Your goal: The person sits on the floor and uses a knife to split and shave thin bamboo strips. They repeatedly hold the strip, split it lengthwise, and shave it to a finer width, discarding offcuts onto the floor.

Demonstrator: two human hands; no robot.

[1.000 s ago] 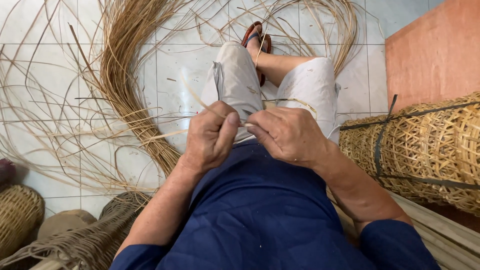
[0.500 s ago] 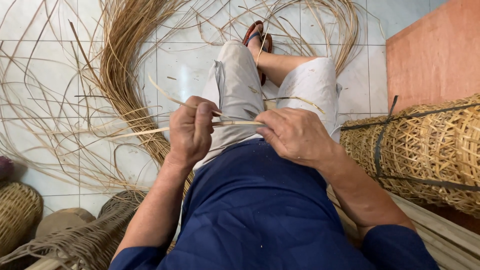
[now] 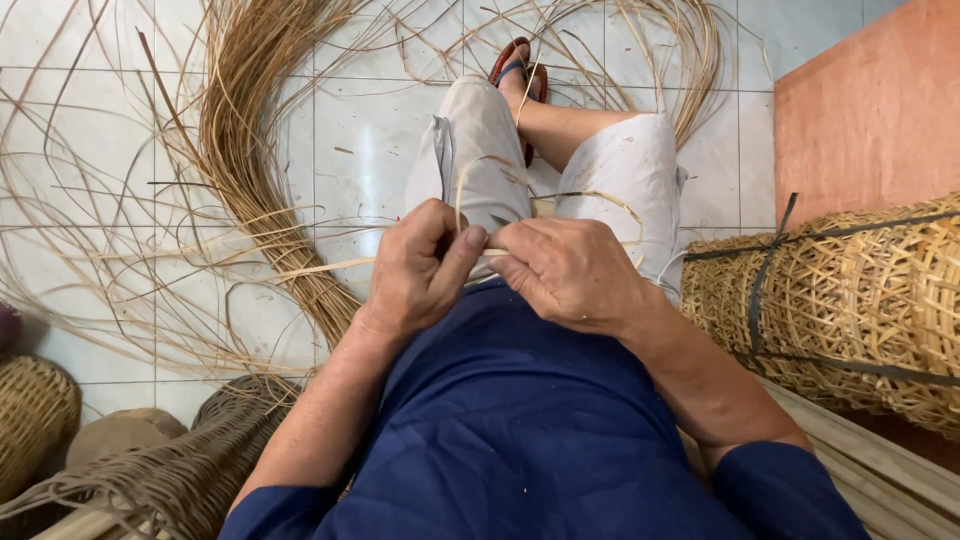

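Left hand (image 3: 425, 265) back beside right hand (image 3: 570, 270), both pinching rattan strip (image 3: 320, 268)

A basket-weaving workshop, set up on a floor (image 3: 370, 150) of pale glossy tiles. A thick sheaf of cane strips (image 3: 255, 130) fans across it, with loose strands curling all around. Tied rolls of open woven lattice (image 3: 850, 300) lie to the right against a reddish board (image 3: 870, 110). Finished baskets (image 3: 35, 415) and darker wicker work (image 3: 190, 470) sit at lower left.
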